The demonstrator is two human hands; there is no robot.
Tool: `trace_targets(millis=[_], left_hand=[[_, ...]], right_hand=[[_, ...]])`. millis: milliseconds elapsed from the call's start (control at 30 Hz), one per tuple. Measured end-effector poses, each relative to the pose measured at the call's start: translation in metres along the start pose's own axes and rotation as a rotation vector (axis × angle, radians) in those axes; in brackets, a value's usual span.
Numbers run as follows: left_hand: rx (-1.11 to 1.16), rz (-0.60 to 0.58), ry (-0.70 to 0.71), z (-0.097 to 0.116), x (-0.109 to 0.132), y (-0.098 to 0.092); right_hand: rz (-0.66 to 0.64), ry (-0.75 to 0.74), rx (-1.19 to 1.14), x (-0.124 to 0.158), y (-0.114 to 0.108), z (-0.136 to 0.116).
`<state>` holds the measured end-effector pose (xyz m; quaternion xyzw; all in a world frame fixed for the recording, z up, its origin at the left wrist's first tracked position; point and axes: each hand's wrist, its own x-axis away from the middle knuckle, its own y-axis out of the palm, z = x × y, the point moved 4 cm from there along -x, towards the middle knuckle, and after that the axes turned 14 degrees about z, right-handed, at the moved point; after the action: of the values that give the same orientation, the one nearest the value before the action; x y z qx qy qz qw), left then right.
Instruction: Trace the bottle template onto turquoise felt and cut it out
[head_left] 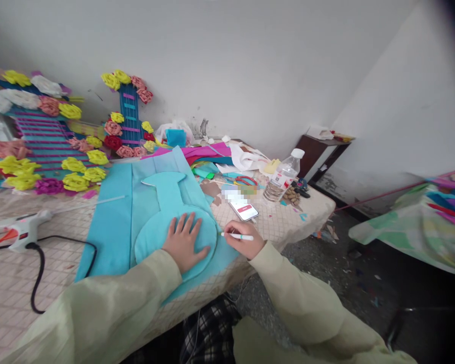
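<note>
On the near side of the tabletop (276,217), a blue cutout (167,202) with a rounded body, a narrow neck and a flared end lies flat on a larger blue sheet (116,222). The left hand (185,242) is spread over the body, fingers apart, pressing down and gripping nothing. The right hand (246,242) pinches a white pen (238,236), its tip just beside the cutout's right edge; whether it touches the sheet, I cannot tell.

As for progress, the cutout is already shaped and laid in place, and the pen is at its outline. No drawn line can be made out, so how much of the edge has been marked stays unclear. The sheet shows no cut along that outline, so, if this is tracing, it looks unfinished. Two flower-trimmed pieces behind, a wide one (41,136) and a narrow one (129,116), look much further along, with strings and crossbars in place.

Among containers, a clear bottle (284,177) with its white cap on stands near the phone (244,207); it seems to hold clear liquid in its lower part. Toward the wall sits a pale plastic bag (182,126) with a blue piece (175,137) at it, inside or in front, I cannot tell.
</note>
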<state>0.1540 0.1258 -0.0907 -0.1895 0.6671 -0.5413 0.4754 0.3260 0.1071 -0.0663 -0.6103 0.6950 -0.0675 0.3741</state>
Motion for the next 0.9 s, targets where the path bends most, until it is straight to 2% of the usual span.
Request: trace_targets(millis=[300,500,733,900], left_hand=[[0.006,-0.002,-0.007,0.001,-0.001,-0.001],[0.030,-0.031,-0.022,0.000,-0.001,0.001],[0.058,-0.099,-0.052,-0.006,-0.009,-0.003],[0.073,-0.171,-0.068,-0.018,-0.025,-0.009]], right_hand=[[-0.045,-0.042,-0.007,0.013,-0.002,-0.016],[-0.045,0.010,-0.100,0.013,-0.008,-0.021],[0.023,0.157,-0.285,-0.013,-0.024,-0.013],[0.044,0.167,-0.371,-0.046,-0.014,-0.022]])
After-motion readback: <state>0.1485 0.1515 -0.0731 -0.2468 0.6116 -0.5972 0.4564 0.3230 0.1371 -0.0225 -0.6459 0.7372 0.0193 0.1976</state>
